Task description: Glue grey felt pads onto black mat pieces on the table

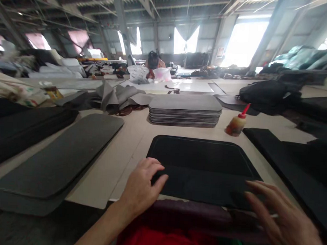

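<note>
A flat black panel with rounded far corners and a thin pale line near its edge (pixel 203 154) lies on a pale, smooth-topped work table (pixel 134 144), directly in front of the person; it serves as the reference for all places below. A plain black strip of sheet material (pixel 204 186) lies across the near part of the panel. The left hand (pixel 141 184) is at the panel's left edge, its fingers bent and close together, with a narrow gap between thumb and forefinger. The right hand (pixel 287 219), slightly blurred, is at the panel's near right corner with fingers extended and thumb side towards the strip; the spacing of its fingers is moderately wide. Whether either hand's fingertips press on the material cannot be told. Just beyond the panel stands a neat stack of grey rounded rectangular sheets (pixel 185 111). Beyond the panel's far right corner stands a squat yellowish bottle with a red pointed nozzle (pixel 235 125), upright and apart from the panel. Left of the panel, well apart, lie overlapping dark grey sheets with rounded corners (pixel 64 153), set at a slant. Right of the panel lies folded black sheet material (pixel 293 174). Beyond the panel, to the left of the stack, are crumpled grey offcuts (pixel 123 94).
</note>
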`<state>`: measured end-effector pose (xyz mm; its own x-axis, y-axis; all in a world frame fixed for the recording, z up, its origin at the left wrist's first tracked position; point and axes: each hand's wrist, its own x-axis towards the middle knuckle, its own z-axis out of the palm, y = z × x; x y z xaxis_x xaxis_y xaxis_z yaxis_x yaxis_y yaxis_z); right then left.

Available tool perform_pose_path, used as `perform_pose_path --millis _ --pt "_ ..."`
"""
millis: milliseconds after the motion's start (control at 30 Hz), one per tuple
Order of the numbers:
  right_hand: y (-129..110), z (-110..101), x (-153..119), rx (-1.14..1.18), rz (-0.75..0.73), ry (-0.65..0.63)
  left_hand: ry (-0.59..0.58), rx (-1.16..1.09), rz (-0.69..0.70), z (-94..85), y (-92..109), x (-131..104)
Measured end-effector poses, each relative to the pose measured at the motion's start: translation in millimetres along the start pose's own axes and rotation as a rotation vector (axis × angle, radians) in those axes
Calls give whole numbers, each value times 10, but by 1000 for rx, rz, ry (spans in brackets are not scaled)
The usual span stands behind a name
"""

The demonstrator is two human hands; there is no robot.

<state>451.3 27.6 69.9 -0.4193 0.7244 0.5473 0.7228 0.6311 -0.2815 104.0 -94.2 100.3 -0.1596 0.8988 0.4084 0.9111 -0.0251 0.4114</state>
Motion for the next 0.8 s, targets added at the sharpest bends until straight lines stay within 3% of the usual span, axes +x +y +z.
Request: perform_pose_path --millis 133,267,400,567,667,800 --pt "-588 366 35 -60 -354 -178 -395 -67 246 285 476 39" --pt "-639 631 -12 -163 -448 -265 -546 -73 262 542 530 1" --pt "-541 639 -85 -188 -434 -263 -569 -6 252 577 409 -65" --pt "-391 539 -170 -246 -337 -231 -567 154 197 391 215 -137" --pt "-257 476 -219 -288 -218 -227 -479 213 198 277 -38 -191" --pt "-33 397 -280 -359 -74 -193 -315 242 302 165 -466 -245"
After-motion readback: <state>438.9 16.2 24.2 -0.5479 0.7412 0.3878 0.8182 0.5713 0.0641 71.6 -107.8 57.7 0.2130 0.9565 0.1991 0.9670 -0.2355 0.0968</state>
